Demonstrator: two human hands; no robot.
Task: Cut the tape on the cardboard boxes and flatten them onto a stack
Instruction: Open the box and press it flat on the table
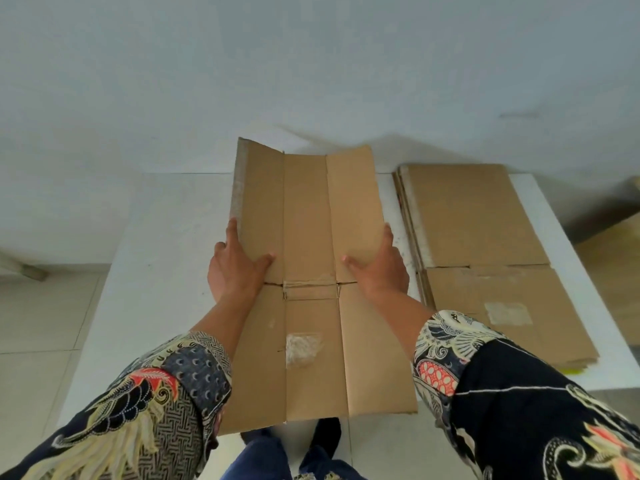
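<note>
Closest to the person, the flattened box [311, 292] lies across the white bench [159, 271], and its near end hangs a little over the bench edge at 6 o'clock. It looks light and thin, like a big brown card. It is probably stiff along its flat panels but bends easily at the long fold lines and at the cross crease in the middle. A scrap of old tape or label [302, 348] clings to the near half (it looks rough, not slippery). A bit farther out, the left hand [235, 268] holds the box's 9 o'clock edge, with the thumb on top and the fingers [232, 233] lying along the side. The right hand [381, 268] does the same at the 3 o'clock edge, thumb on top, fingers [388, 237] along the side. Both hands grip the box just past the middle crease. That seems a good place to hold, since a hand on each side should stop the card from flopping. Beyond the hands, the far flaps tip up a little toward 12 o'clock, so I think they may swing when lifted. At about 2 o'clock from the box, just beside it, sits the stack [485, 258] of flat boxes, where this one likely goes next.
</note>
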